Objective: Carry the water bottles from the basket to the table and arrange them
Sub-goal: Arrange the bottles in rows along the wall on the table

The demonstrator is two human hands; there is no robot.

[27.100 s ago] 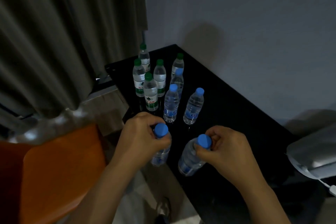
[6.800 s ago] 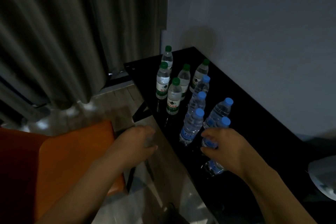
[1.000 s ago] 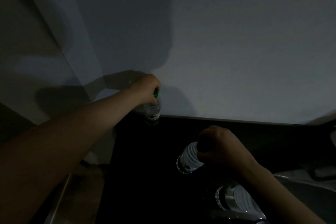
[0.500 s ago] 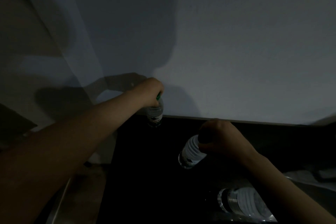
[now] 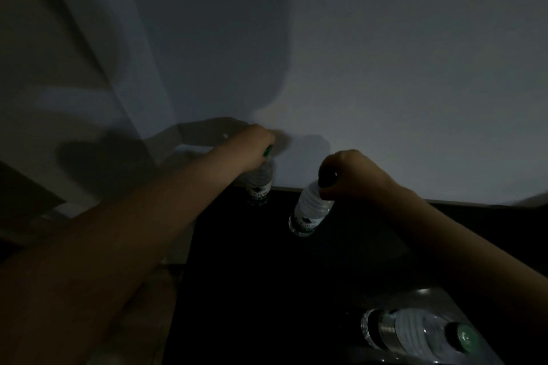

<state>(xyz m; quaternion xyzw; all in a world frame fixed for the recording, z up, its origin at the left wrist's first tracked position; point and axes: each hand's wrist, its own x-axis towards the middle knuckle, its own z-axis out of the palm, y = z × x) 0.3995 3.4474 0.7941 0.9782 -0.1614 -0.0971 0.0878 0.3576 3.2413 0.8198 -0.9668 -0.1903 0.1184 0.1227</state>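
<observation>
Gripping the stiff necks suits likely full, thin-walled bottles — your left grip [image 5: 255,147] clasps the green-capped clear plastic bottle [image 5: 259,188], your right grip [image 5: 345,176] the tilted clear bottle [image 5: 310,212], both over the black table [image 5: 267,275].

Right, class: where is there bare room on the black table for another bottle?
Free: the tabletop in front of the upright bottle and the tilted bottle, and the strip by the wall past the right hand. Crowded: near right, around the lying bottle.

First bottle [image 5: 260,187] is by the wall [image 5: 385,68], second bottle [image 5: 310,212] to its right, third bottle [image 5: 415,332] nearest.
</observation>
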